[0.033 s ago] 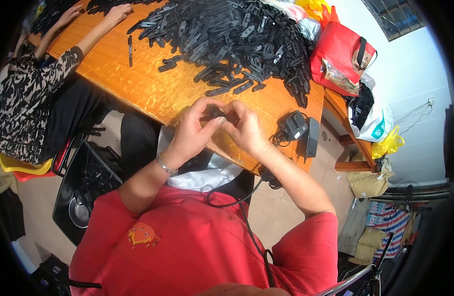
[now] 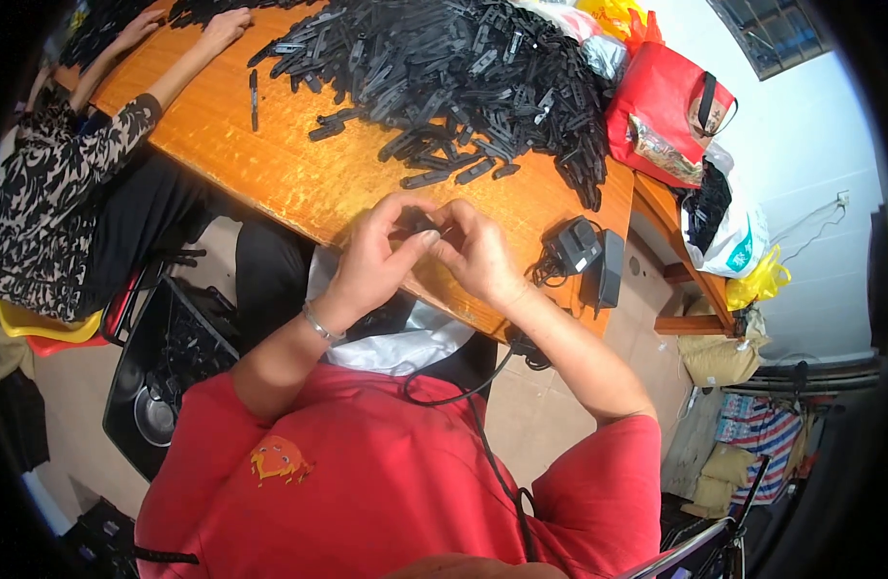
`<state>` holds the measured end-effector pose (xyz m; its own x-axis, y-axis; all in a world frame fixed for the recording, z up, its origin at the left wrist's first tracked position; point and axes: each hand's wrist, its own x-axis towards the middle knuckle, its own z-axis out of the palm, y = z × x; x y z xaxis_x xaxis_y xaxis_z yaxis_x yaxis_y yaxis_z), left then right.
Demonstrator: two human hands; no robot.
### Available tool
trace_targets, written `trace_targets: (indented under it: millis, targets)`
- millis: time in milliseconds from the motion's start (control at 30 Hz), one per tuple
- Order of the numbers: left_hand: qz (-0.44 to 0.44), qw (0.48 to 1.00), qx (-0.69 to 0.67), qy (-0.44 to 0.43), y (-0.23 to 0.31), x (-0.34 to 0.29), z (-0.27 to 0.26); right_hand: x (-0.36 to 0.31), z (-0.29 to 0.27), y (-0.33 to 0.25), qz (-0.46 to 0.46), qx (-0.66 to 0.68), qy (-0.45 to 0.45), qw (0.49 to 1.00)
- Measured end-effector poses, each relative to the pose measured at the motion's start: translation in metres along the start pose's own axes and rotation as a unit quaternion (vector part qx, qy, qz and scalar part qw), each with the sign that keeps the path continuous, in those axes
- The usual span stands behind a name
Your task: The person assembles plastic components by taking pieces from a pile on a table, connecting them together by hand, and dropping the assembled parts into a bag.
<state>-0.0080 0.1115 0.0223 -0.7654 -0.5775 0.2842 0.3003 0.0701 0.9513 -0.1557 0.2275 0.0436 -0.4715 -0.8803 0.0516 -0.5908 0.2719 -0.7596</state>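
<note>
Just over the near edge of the wooden table, my left hand [image 2: 374, 253] and my right hand [image 2: 479, 256] meet, fingers bent and closed around a small black plastic part [image 2: 422, 222]. Fingers cover most of that part, so its exact shape cannot be made out. Both thumbs press close together at its near side. Beyond my hands lies a large heap of narrow black plastic pieces [image 2: 444, 77], a few of them loose at its near edge [image 2: 426, 179]. One thin black piece [image 2: 255, 100] lies apart, left of the heap.
The wooden table [image 2: 299, 183] carries black adapters with cables [image 2: 571, 249] to my right. A red bag [image 2: 656, 116] stands at its far right. On my left a co-worker's hand [image 2: 224, 31] rests over the table; a black bin [image 2: 135, 386] stands below.
The co-worker's nearer hand has shifted slightly left. My own hands stay almost in the same place, still closed around the black part.
</note>
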Motion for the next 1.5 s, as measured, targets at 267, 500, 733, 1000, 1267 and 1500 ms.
trace_targets:
  millis: [267,500,733,1000,1267,1500]
  targets:
    - [0.082,0.925,0.343,-0.144,0.014,-0.033,-0.043,0.003,-0.037,0.018,-0.06,-0.096,-0.135,0.984]
    - [0.124,0.91,0.392,-0.053,-0.013,0.027,-0.025,0.057,-0.072,0.084,-0.034,-0.384,0.105,0.917]
    - [0.115,0.859,0.5,-0.012,-0.05,0.072,-0.005,0.07,-0.064,0.089,-0.04,-0.393,0.092,0.914]
    - [0.087,0.863,0.497,-0.029,-0.049,0.071,0.005,0.072,-0.063,0.094,0.0,-0.388,0.053,0.92]
    - [-0.066,0.976,0.208,0.013,-0.077,0.06,0.001,0.036,-0.032,0.051,0.038,-0.036,0.025,0.998]
    - [-0.249,0.95,-0.175,-0.073,-0.042,0.043,0.004,0.017,-0.02,0.011,-0.092,-0.16,0.097,0.978]
